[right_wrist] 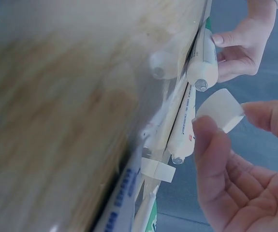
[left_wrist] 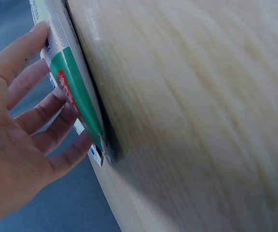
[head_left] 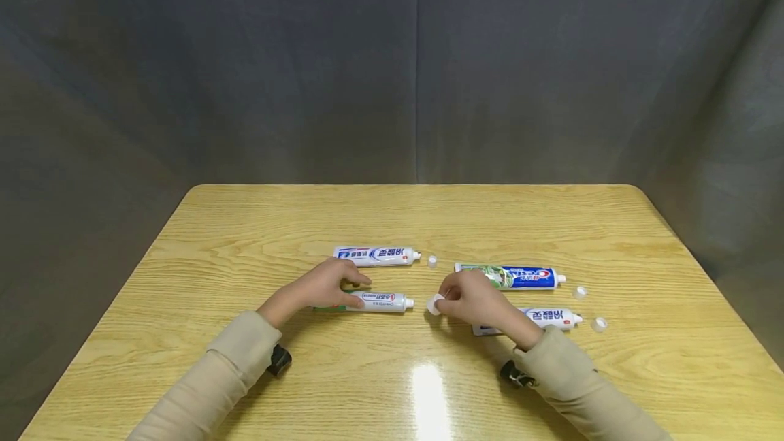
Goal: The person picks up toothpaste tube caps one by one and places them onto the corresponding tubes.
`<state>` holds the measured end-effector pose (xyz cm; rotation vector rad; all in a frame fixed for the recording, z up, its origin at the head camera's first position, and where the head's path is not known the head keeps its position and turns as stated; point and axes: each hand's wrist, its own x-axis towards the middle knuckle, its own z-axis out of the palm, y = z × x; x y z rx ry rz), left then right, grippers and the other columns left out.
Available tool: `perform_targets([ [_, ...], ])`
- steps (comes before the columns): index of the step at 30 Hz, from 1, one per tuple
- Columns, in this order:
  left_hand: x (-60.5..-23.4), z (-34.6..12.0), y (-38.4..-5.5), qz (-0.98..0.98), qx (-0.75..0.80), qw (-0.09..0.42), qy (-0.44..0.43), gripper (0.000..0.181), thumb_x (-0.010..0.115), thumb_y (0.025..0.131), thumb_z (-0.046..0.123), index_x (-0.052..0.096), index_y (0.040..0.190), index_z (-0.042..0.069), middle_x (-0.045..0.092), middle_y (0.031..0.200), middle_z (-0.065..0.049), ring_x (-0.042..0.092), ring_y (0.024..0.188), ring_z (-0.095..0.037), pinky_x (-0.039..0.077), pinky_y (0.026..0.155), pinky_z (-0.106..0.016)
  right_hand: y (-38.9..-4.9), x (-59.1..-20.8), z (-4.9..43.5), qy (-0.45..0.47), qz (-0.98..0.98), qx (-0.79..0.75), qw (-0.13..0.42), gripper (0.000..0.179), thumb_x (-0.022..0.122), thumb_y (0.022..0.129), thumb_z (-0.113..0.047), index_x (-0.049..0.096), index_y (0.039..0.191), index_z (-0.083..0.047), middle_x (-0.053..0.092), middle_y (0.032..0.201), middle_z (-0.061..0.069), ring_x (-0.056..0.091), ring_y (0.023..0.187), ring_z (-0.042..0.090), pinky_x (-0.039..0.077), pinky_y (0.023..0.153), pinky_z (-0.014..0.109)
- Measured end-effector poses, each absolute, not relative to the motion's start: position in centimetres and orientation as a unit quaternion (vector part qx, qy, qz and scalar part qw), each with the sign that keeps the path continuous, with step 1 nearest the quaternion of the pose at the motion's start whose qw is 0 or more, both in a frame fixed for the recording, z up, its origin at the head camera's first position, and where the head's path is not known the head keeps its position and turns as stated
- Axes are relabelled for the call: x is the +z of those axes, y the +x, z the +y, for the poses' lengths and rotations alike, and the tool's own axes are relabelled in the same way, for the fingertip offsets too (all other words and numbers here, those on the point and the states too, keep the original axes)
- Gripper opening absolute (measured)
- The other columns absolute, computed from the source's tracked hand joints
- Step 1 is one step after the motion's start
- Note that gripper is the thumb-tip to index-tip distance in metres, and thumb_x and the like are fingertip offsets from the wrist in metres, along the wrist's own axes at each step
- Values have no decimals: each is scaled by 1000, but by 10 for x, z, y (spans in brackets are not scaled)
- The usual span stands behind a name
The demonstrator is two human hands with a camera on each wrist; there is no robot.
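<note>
My right hand point(head_left: 474, 297) pinches a white toothpaste cap point(right_wrist: 221, 110) between thumb and fingertips, held just off the nozzle end of a white-and-green toothpaste tube point(head_left: 382, 302). That tube lies on the table with its bare nozzle pointing right. My left hand point(head_left: 327, 284) holds the tube near its green tail, thumb on the near side and fingers along the far side, as the left wrist view shows. Behind it lies a white-and-blue toothpaste tube point(head_left: 375, 256), uncapped, with a small white cap point(head_left: 432, 261) by its nozzle.
Right of centre lie a blue-and-green toothpaste tube point(head_left: 520, 277) and another white-and-blue tube point(head_left: 551, 318), partly hidden by my right hand. Loose white caps, one upper point(head_left: 580, 292) and one lower point(head_left: 599, 324), sit off their nozzles. The wooden table point(head_left: 245, 223) ends at a grey curtain point(head_left: 306, 87).
</note>
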<state>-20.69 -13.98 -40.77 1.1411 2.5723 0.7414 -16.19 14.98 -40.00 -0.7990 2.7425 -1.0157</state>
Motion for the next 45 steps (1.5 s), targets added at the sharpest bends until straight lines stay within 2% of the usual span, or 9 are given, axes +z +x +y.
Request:
perform_targets([
  [5, -408, -138, -207, 879, 253, 124, 385, 37, 78, 73, 20, 69, 104, 2, 67, 93, -3, 56, 78, -12, 44, 68, -22, -162, -399, 151, -275, 891, -356, 70, 23, 63, 82, -7, 67, 101, 5, 63, 61, -1, 46, 46, 2, 38, 45, 21],
  [9, -407, -137, -205, 881, 241, 122, 389, 38, 81, 69, 20, 71, 102, 3, 67, 91, -1, 57, 79, -11, 45, 70, -23, -161, -397, 152, -282, 885, -364, 71, 21, 61, 83, -5, 68, 100, 3, 63, 60, 0, 42, 43, 1, 35, 43, 20],
  [15, -407, -136, -203, 888, 216, 112, 391, 37, 82, 68, 19, 71, 100, 4, 66, 89, 0, 54, 76, -9, 43, 71, -25, -160, -396, 154, -279, 883, -373, 68, 21, 61, 83, -6, 67, 100, 3, 66, 66, 1, 54, 50, 4, 42, 46, 22],
  [22, -408, -135, -201, 897, 203, 114, 376, 36, 81, 68, 19, 71, 100, 6, 67, 94, -1, 56, 85, -13, 44, 80, -32, -159, -395, 157, -274, 879, -385, 67, 21, 61, 83, -6, 67, 101, 3, 67, 71, 1, 58, 54, 10, 44, 48, 23],
  [29, -407, -135, -201, 896, 202, 116, 378, 33, 81, 68, 22, 70, 96, 8, 66, 89, 3, 53, 78, -10, 44, 73, -29, -159, -396, 159, -271, 879, -386, 64, 21, 61, 83, -7, 67, 102, 2, 66, 70, 0, 59, 56, 11, 45, 49, 23],
  [34, -407, -136, -201, 892, 212, 115, 381, 33, 81, 69, 21, 68, 96, 7, 64, 85, 4, 51, 74, -8, 43, 69, -26, -159, -395, 160, -263, 879, -390, 74, 23, 60, 83, -7, 66, 103, 2, 67, 70, 2, 61, 57, 17, 45, 48, 24],
  [45, -406, -140, -202, 878, 291, 125, 359, 31, 81, 67, 12, 69, 95, 5, 60, 85, 3, 50, 76, -12, 43, 68, -23, -158, -396, 163, -253, 883, -390, 66, 22, 62, 83, -6, 66, 102, 3, 67, 71, 2, 62, 56, 17, 45, 48, 23],
])
